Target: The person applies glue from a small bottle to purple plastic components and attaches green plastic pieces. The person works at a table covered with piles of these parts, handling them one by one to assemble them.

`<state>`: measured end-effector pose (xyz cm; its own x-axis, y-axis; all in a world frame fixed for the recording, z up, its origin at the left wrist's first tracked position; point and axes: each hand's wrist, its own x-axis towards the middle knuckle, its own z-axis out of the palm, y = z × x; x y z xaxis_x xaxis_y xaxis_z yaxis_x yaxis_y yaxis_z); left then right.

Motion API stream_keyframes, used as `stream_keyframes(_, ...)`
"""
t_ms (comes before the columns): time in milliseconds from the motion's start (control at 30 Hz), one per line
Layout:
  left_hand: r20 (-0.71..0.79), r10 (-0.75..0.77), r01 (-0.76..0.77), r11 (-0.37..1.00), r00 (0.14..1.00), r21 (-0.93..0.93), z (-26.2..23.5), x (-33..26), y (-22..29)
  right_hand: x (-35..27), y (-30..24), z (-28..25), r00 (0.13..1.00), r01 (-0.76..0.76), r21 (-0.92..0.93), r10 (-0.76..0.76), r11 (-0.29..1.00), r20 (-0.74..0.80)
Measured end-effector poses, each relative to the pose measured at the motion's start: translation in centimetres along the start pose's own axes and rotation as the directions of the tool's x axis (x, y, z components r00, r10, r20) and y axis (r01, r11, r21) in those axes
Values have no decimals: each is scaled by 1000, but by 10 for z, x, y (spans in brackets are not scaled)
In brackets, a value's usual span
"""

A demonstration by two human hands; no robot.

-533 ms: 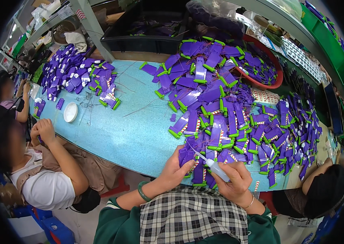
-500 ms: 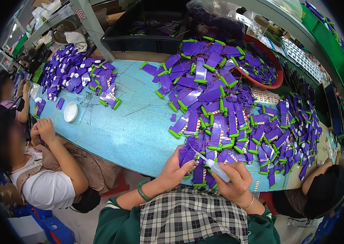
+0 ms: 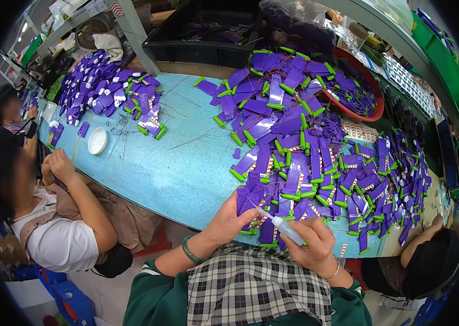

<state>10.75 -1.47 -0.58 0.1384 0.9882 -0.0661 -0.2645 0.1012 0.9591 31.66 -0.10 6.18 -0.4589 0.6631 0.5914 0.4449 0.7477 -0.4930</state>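
Near the table's front edge, my left hand [image 3: 228, 221] is closed on a purple plastic part [image 3: 246, 200], thumb on its near side. My right hand [image 3: 315, 243] grips a small translucent squeeze bottle [image 3: 289, 231] with a long thin nozzle. The bottle is tilted, its nozzle pointing up and left at the purple part in my left hand. Whether the tip touches the part I cannot tell. Just beyond both hands lies a wide heap of purple parts with green ends [image 3: 294, 163], some carrying red-and-white striped strips and thin wires.
A red basin [image 3: 380, 103] of similar parts and a black bin [image 3: 197, 52] stand at the back. Another purple pile [image 3: 96, 89] and a white bowl [image 3: 97, 141] are at the left. Co-workers sit on the left [image 3: 61, 239] and right [image 3: 430, 261].
The bottle's nozzle has come down a little and lies slightly flatter against the view of the part. Both hands keep their holds. The whole view has shifted slightly.
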Motion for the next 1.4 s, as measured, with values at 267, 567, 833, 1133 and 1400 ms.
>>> stream_keyframes(267,16,-58,59,995,998,-85,-1,-3,5,-4,-1,1,999,-31,6,31,1000,30)
stream_keyframes(567,-2,-50,50,997,999,-52,1,-5,6,-4,0,2,999,-14,0,14,1000,36)
stream_keyframes(833,-93,-2,11,995,996,98,3,-3,-1,-4,-2,0,1000,12,20,-12,1000,14)
stream_keyframes(1133,-102,105,-76,963,989,259,7,-1,-4,3,-3,0,999,40,21,-40,999,21)
stream_keyframes(1400,-108,-30,21,996,994,-82,7,-3,0,-2,-2,-1,1000,21,40,-22,999,21)
